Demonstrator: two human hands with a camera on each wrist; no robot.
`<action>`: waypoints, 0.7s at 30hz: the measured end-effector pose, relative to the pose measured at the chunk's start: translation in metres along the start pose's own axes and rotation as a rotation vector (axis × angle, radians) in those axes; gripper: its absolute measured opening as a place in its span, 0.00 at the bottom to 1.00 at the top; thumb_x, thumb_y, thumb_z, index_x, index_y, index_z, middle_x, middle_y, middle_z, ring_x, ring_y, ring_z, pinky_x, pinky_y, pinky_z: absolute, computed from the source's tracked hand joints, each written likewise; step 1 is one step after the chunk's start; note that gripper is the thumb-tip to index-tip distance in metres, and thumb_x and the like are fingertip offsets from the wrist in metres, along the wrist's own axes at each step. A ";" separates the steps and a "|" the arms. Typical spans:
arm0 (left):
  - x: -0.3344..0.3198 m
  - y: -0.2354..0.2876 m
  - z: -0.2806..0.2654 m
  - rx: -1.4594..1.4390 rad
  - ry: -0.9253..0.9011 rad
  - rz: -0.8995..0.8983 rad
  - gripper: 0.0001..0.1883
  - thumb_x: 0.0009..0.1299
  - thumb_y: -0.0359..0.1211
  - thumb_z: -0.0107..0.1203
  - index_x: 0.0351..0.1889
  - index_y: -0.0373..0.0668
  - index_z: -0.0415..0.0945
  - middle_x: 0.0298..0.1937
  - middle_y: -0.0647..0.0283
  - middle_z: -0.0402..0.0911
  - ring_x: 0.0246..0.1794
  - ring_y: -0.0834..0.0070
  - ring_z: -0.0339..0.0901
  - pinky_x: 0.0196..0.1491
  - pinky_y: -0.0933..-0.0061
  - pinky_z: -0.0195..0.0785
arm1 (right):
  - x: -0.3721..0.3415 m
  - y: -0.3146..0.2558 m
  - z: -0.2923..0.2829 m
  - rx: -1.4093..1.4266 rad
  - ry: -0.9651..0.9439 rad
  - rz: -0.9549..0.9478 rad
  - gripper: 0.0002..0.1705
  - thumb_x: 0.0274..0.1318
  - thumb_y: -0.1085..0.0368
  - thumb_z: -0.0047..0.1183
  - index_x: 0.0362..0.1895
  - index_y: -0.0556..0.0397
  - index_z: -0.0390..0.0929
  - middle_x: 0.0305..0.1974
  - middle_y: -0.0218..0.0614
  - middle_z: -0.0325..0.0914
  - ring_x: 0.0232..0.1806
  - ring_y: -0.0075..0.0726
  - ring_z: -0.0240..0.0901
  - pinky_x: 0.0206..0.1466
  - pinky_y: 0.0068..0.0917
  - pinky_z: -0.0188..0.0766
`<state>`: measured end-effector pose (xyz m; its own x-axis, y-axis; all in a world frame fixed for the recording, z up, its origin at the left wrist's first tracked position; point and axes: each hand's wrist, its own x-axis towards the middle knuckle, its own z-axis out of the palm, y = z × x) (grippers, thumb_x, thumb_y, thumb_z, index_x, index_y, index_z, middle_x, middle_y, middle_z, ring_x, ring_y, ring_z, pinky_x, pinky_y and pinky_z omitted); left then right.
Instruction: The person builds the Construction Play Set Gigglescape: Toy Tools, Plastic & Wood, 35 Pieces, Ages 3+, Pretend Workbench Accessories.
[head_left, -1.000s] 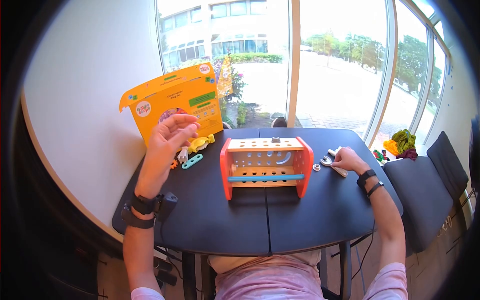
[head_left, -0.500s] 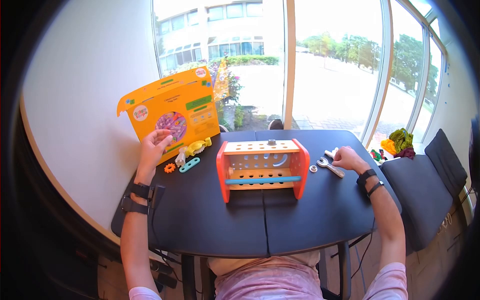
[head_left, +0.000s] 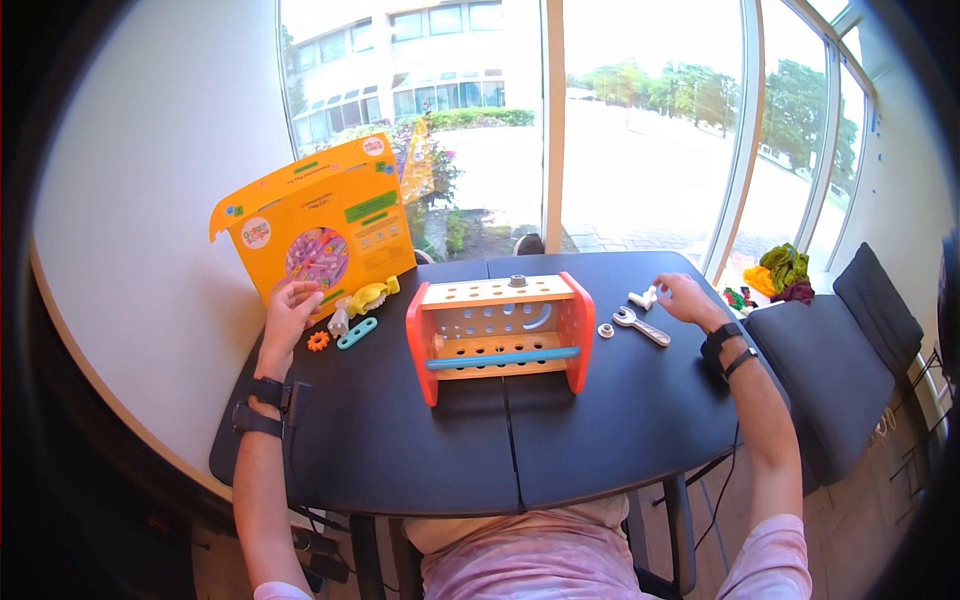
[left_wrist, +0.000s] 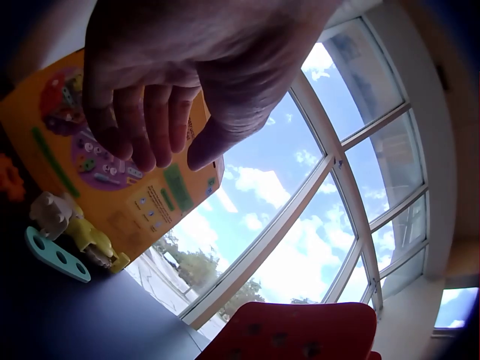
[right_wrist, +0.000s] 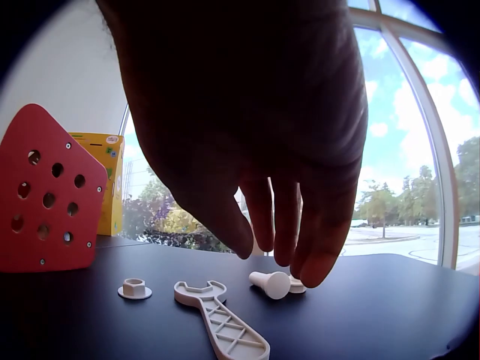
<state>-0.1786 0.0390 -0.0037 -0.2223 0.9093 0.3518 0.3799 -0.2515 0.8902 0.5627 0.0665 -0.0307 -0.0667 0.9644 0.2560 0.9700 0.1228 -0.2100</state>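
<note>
My right hand (head_left: 690, 300) is over the right side of the table, its fingers hanging relaxed just above a white toy bolt (right_wrist: 271, 283) and another small white piece (right_wrist: 296, 286) behind it. Nothing shows between the thumb and fingers. Nearby lie a white toy wrench (head_left: 642, 327) and a white flanged nut (head_left: 605, 330). On the other side, my left hand (head_left: 288, 320) hovers in front of the yellow box (head_left: 330, 215), fingers loosely bent and holding nothing. Below it are an orange gear (head_left: 318, 341), a teal strip with holes (head_left: 357, 333) and yellow toy pieces (head_left: 370, 296).
A toy workbench (head_left: 497, 291) with red sides and a blue crossbar (head_left: 500, 358) stands mid-table, a grey nut (head_left: 517, 281) on its top. Windows lie behind the table (head_left: 450, 440). A dark chair (head_left: 825, 345) is at the right, with colourful cloths (head_left: 785, 272) beyond.
My right hand has moved away from the wrench, uncovering it, and over the white bolt pieces. My left hand has lowered and shifted left. The head view has turned slightly right.
</note>
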 end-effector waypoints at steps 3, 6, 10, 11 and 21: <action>0.000 -0.004 -0.002 0.016 0.006 -0.021 0.16 0.81 0.38 0.70 0.61 0.42 0.85 0.52 0.65 0.93 0.45 0.82 0.87 0.44 0.77 0.77 | 0.001 0.001 -0.007 -0.015 -0.024 0.050 0.32 0.72 0.71 0.55 0.79 0.51 0.75 0.77 0.52 0.76 0.79 0.58 0.72 0.83 0.47 0.70; 0.002 -0.011 -0.004 0.023 0.007 -0.038 0.17 0.80 0.38 0.71 0.61 0.42 0.85 0.52 0.65 0.92 0.44 0.82 0.87 0.43 0.78 0.77 | 0.003 0.004 -0.004 -0.020 0.002 0.025 0.35 0.71 0.74 0.53 0.82 0.50 0.73 0.81 0.53 0.72 0.84 0.58 0.67 0.88 0.46 0.65; 0.005 -0.023 -0.003 0.006 0.008 -0.061 0.16 0.80 0.37 0.71 0.61 0.42 0.85 0.50 0.66 0.92 0.43 0.83 0.87 0.41 0.78 0.77 | 0.006 -0.001 -0.002 0.001 -0.066 0.004 0.39 0.69 0.77 0.50 0.84 0.49 0.71 0.83 0.52 0.69 0.85 0.58 0.65 0.89 0.46 0.63; 0.005 -0.024 -0.002 0.003 0.009 -0.064 0.16 0.80 0.37 0.71 0.61 0.43 0.85 0.50 0.67 0.92 0.43 0.83 0.87 0.41 0.78 0.77 | 0.006 -0.002 0.001 0.008 -0.083 0.009 0.39 0.69 0.78 0.50 0.84 0.49 0.71 0.83 0.52 0.69 0.85 0.58 0.65 0.89 0.45 0.64; 0.005 -0.036 -0.007 0.015 0.011 -0.085 0.18 0.79 0.39 0.72 0.62 0.44 0.85 0.50 0.67 0.92 0.43 0.81 0.88 0.43 0.75 0.78 | 0.008 -0.027 0.008 0.028 -0.155 -0.058 0.38 0.70 0.75 0.54 0.84 0.49 0.71 0.83 0.50 0.70 0.84 0.58 0.66 0.87 0.46 0.66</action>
<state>-0.1998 0.0503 -0.0314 -0.2643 0.9235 0.2780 0.3726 -0.1681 0.9126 0.5342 0.0726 -0.0305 -0.1599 0.9797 0.1205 0.9566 0.1840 -0.2261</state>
